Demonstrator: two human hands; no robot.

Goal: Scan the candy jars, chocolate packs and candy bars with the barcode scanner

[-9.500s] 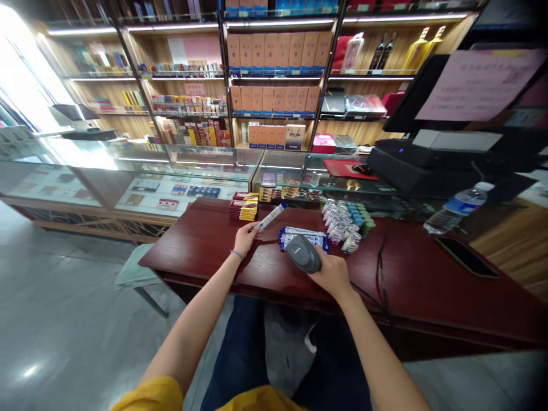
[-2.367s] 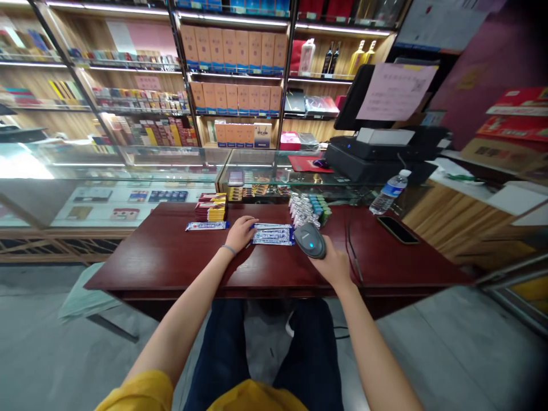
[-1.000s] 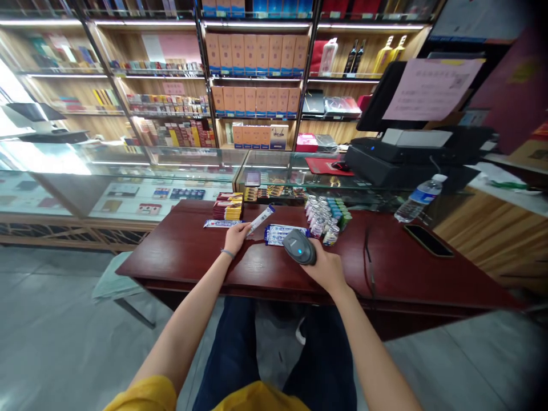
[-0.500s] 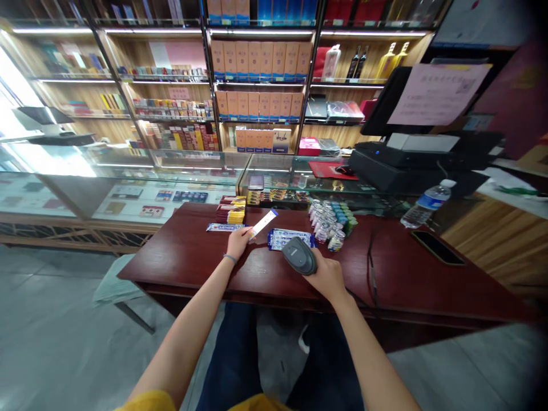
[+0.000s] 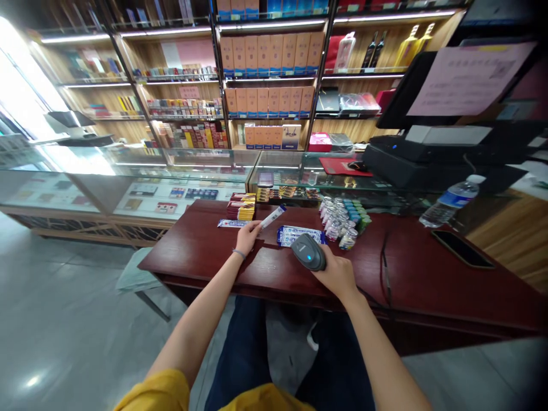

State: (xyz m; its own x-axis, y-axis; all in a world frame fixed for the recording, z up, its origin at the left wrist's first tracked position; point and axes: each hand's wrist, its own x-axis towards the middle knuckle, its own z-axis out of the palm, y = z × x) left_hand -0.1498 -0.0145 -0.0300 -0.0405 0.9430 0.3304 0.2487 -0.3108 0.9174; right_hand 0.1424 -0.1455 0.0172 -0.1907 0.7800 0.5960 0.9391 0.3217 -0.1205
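My left hand (image 5: 248, 237) pinches one end of a slim white-and-blue packet (image 5: 272, 217), tilted up to the right above the table. My right hand (image 5: 338, 273) is wrapped round the handle of a dark grey barcode scanner (image 5: 309, 252), and a small blue light glows on its top. Behind the scanner lie several blue-and-white packets (image 5: 291, 234), partly covered by it. Another such packet (image 5: 231, 223) rests flat just beyond my left hand. Past it stands a stack of red-and-yellow packets (image 5: 240, 206).
Rows of small bottles (image 5: 340, 220) stand right of centre on the dark red table (image 5: 274, 274). A cable (image 5: 386, 265), a phone (image 5: 462, 249) and a water bottle (image 5: 451, 201) are further right. Behind runs a glass display counter (image 5: 180, 188); a stool (image 5: 139, 271) stands left.
A blue light now shows on the scanner. The packet in my left hand has turned slightly, its face looking greyer. The whole view has shifted, moving the scene a little to the right.
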